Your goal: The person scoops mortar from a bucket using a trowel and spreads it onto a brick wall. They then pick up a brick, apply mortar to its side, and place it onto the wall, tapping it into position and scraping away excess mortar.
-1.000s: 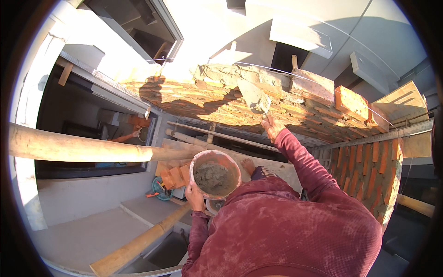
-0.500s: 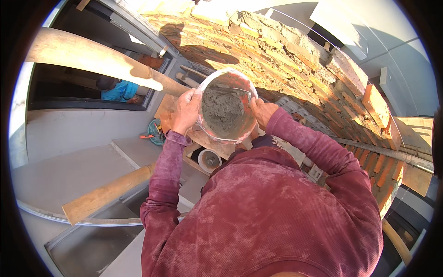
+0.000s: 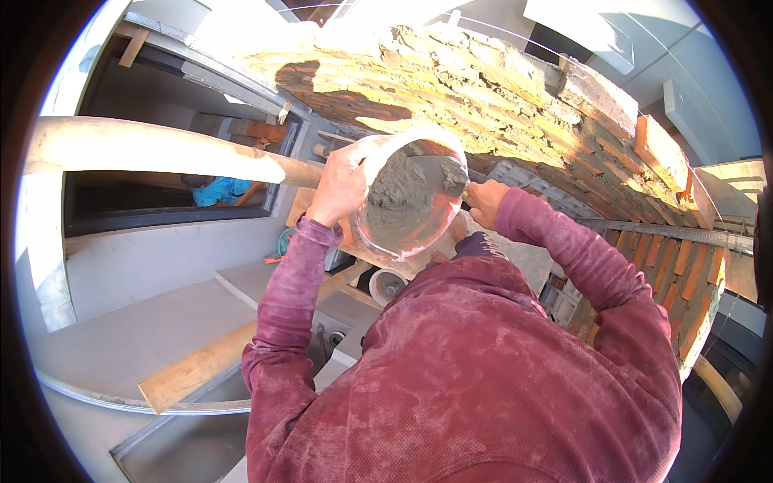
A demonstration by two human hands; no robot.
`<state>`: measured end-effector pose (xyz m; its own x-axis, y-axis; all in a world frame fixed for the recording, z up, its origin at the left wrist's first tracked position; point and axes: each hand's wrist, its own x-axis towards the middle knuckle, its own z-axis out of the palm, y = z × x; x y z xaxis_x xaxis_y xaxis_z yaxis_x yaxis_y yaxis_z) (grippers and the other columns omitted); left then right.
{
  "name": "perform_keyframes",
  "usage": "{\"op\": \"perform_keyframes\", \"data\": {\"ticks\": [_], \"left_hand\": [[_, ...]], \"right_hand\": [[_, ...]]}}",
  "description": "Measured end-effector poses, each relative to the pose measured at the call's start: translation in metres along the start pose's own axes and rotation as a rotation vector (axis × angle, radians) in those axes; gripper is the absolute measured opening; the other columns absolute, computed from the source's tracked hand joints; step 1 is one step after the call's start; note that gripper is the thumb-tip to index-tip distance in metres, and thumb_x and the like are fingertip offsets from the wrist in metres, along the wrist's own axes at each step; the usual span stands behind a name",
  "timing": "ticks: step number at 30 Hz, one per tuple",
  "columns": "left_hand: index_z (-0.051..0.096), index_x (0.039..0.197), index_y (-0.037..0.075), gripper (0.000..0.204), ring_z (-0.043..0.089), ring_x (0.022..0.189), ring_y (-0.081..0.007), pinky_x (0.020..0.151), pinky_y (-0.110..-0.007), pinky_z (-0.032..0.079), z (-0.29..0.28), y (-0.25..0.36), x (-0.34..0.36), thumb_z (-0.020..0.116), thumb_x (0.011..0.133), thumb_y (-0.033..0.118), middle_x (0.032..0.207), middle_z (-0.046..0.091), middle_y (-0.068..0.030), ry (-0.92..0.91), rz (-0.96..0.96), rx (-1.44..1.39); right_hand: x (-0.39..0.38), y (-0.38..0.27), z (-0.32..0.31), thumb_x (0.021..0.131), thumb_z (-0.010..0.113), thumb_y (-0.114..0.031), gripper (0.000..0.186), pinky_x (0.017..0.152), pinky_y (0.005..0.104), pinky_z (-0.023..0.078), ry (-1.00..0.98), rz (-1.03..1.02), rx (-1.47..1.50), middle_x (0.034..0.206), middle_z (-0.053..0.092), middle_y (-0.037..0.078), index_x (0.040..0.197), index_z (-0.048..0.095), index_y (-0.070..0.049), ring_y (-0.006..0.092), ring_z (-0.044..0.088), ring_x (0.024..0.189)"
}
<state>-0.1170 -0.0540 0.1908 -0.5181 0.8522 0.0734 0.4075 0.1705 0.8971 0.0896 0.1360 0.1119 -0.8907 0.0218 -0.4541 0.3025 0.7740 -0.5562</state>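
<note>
My left hand (image 3: 341,183) is closed on the left rim of a round bucket (image 3: 437,221), pale outside and stained pinkish red inside. The bucket leans over to the right. Wet grey mortar (image 3: 396,195) lies mostly against its left side. Beside the bucket's right rim, my right hand (image 3: 487,203) is closed round the handle of a trowel, largely hidden by the fingers. The trowel blade (image 3: 435,171) reaches into the bucket, with a lump of mortar at its right end.
A rough brick wall (image 3: 499,113) curves ahead and to the right, with loose bricks (image 3: 663,153) along its top. A thick wooden pole (image 3: 161,149) crosses at left. Below the bucket stands a smaller white bucket (image 3: 388,285). Someone in blue (image 3: 219,191) is beyond the window opening.
The bucket has come slightly right and tipped over to the right. My right hand has shifted right, and the trowel now carries mortar. The whole view has turned a little.
</note>
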Motion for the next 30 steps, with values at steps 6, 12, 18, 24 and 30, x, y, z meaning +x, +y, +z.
{"op": "perform_keyframes", "data": {"ticks": [6, 12, 18, 24, 30], "left_hand": [[0.053, 0.077, 0.007, 0.028, 0.041, 0.063, -0.0014, 0.059, -0.019, 0.038, -0.012, 0.007, 0.0, 0.05, 0.101, 0.022, 0.068, 0.045, 0.0061, -0.072, -0.319, -0.177], [0.049, 0.077, 0.009, 0.03, 0.037, 0.064, -0.0013, 0.057, -0.019, 0.033, -0.018, -0.017, -0.021, 0.049, 0.103, 0.025, 0.071, 0.041, 0.0078, 0.141, -0.26, -0.406], [0.045, 0.076, 0.01, 0.03, 0.037, 0.065, -0.0015, 0.059, -0.02, 0.035, -0.018, -0.021, -0.032, 0.049, 0.103, 0.023, 0.072, 0.041, 0.0071, 0.268, -0.187, -0.419], [0.054, 0.086, 0.005, 0.03, 0.038, 0.059, -0.0017, 0.051, -0.017, 0.035, -0.01, -0.048, -0.054, 0.048, 0.103, 0.029, 0.068, 0.041, 0.006, 0.421, -0.196, -0.449], [0.045, 0.079, 0.01, 0.03, 0.038, 0.054, -0.0028, 0.044, -0.02, 0.041, 0.023, -0.102, -0.058, 0.045, 0.104, 0.027, 0.066, 0.04, 0.0055, 0.61, -0.257, -0.528]], "right_hand": [[0.004, 0.019, 0.037, 0.084, 0.055, -0.017, 0.027, 0.06, 0.0399, 0.052, 0.162, -0.203, 0.378, 0.071, 0.063, 0.018, 0.101, 0.057, 0.005, 0.0336, 0.063, 0.061], [0.008, -0.023, -0.002, 0.085, 0.06, -0.024, 0.03, 0.067, 0.0401, 0.048, -0.088, -0.065, 0.536, 0.071, 0.057, 0.017, 0.093, 0.058, 0.005, 0.0288, 0.06, 0.07], [0.021, -0.054, -0.014, 0.089, 0.056, -0.011, 0.014, 0.04, 0.0262, 0.039, -0.212, -0.144, 0.765, 0.059, 0.043, -0.003, 0.09, 0.049, 0.001, 0.0079, 0.046, 0.044], [0.015, -0.049, -0.027, 0.089, 0.057, -0.01, 0.014, 0.04, 0.0268, 0.04, -0.313, -0.072, 0.806, 0.062, 0.047, 0.0, 0.097, 0.052, 0.001, 0.009, 0.048, 0.045], [0.025, -0.023, -0.032, 0.089, 0.057, -0.01, 0.011, 0.039, 0.0277, 0.038, -0.433, -0.032, 0.901, 0.057, 0.045, 0.0, 0.088, 0.05, -0.002, 0.0089, 0.046, 0.041]]}}
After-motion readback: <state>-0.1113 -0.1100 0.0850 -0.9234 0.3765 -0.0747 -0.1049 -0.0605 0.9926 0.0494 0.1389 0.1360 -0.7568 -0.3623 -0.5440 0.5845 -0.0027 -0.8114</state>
